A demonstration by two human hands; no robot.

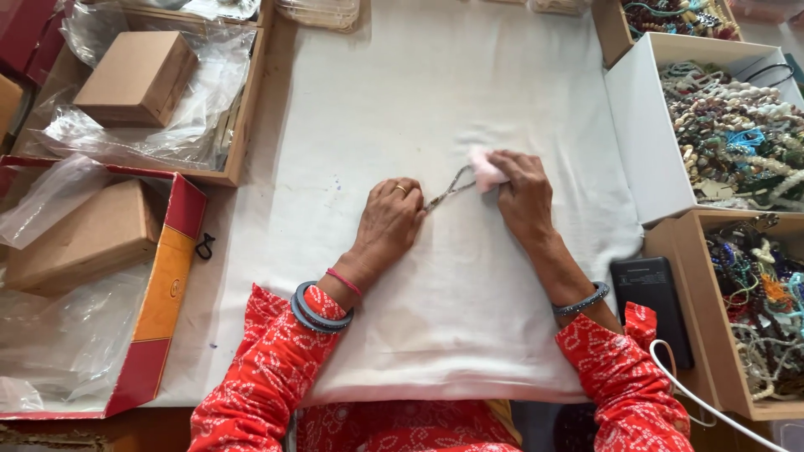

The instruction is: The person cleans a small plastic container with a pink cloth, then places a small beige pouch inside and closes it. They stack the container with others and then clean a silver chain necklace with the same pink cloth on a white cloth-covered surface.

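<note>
Sitting at the near edge of the surface (435, 100), which is covered with a white cloth, a person in red patterned sleeves works with both hands near the middle of it. The left hand (389, 222) lies palm down on the cloth, its fingers curled shut and pinching one end of a thin beaded chain (448, 191); a ring is on one finger and grey bangles with a red thread are at the wrist. The chain runs tight and slightly upward from this hand to the right hand (521, 194), just above the cloth. The right hand is closed as well, pressing a small pink cloth (484, 170) around the other end of the chain, so that end is hidden and I cannot tell how it is held. Near the right forearm, close to the near right corner, lies a black power bank (651, 293) with a white cable (695, 393). Along the right edge stand a white box (641, 134) and a brown box (708, 335), both full of mixed beaded necklaces. Along the left edge there is a wooden tray (243, 117) with a cardboard box (138, 77) and clear plastic bags, and a red box lid (163, 301) holding another cardboard box (84, 238).
</note>
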